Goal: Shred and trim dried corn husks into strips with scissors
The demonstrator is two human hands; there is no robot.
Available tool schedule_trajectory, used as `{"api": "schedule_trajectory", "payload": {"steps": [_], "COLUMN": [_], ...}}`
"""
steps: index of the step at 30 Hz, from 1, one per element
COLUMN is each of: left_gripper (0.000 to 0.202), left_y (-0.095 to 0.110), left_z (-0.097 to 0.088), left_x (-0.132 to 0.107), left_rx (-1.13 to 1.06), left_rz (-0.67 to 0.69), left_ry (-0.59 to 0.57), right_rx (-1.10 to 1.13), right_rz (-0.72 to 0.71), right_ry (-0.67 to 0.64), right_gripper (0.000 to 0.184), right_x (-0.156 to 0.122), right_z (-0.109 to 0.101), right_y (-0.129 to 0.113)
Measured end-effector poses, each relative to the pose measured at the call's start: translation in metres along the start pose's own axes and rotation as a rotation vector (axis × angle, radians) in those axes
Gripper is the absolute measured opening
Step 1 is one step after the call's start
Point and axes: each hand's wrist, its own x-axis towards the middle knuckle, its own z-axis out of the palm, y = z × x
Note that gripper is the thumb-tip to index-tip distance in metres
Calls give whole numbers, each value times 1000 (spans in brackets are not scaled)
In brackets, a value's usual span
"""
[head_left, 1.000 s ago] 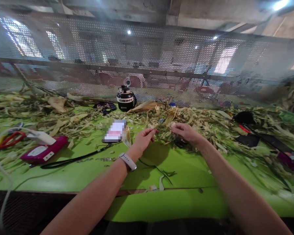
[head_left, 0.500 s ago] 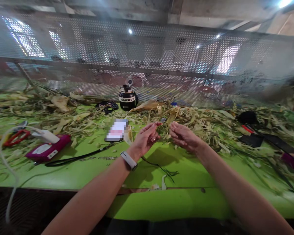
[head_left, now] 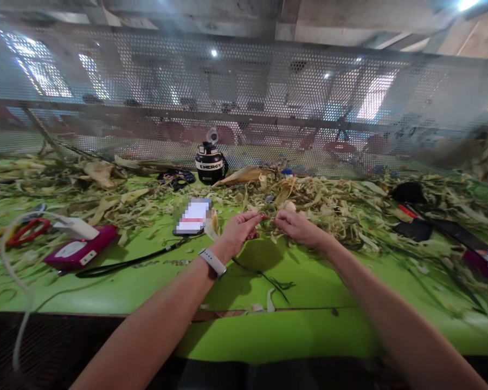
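Note:
My left hand [head_left: 241, 232], with a pale watch band [head_left: 212, 262] on the wrist, is closed in a pinch over the green tabletop [head_left: 309, 284]. Close by on its right, my right hand [head_left: 295, 225] is closed too, its fingertips almost meeting the left ones. Whatever lies between the fingertips is too small and blurred to name. Behind both hands spreads a heap of dry husk strips [head_left: 329, 203]. A dark thin stem [head_left: 270, 279] lies on the table below the hands. Left of my left hand is a phone [head_left: 193, 215] with a lit, blurred screen.
A black bottle [head_left: 210, 165] marked ENERGY stands at the back, before a perforated metal screen [head_left: 244, 86]. On the left are a magenta power strip [head_left: 81, 248] with a white plug and red-handled scissors [head_left: 28, 232]. A black strap [head_left: 126, 264] runs from the phone.
Both hands have come closer together, the right moving left and turning its knuckles upward. The left fingers have closed into a tighter pinch. The view has shifted slightly.

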Motion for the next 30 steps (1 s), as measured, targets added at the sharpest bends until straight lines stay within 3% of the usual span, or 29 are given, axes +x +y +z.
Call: {"api": "schedule_trajectory", "payload": {"steps": [6, 12, 18, 26, 28, 30], "left_gripper": [31, 29, 29, 21, 13, 16], "left_y": [-5, -6, 0, 11, 12, 13], "left_z": [-4, -1, -1, -12, -15, -16], "left_x": [3, 3, -1, -2, -2, -1], "left_rx": [88, 211, 347, 58, 122, 324], "left_rz": [-14, 3, 55, 103, 148, 218], "left_ry": [-42, -95, -258, -196, -186, -151], "right_rx": [327, 321, 382, 366, 338, 294], "right_rz": [166, 9, 86, 112, 96, 59], "right_ry": [-102, 65, -88, 6, 37, 77], "right_gripper": [38, 38, 38, 37, 38, 39], "right_x": [-1, 3, -1, -4, -3, -2], "right_z": [4, 3, 8, 6, 5, 5], "right_y": [3, -1, -1, -8, -8, -5]}}
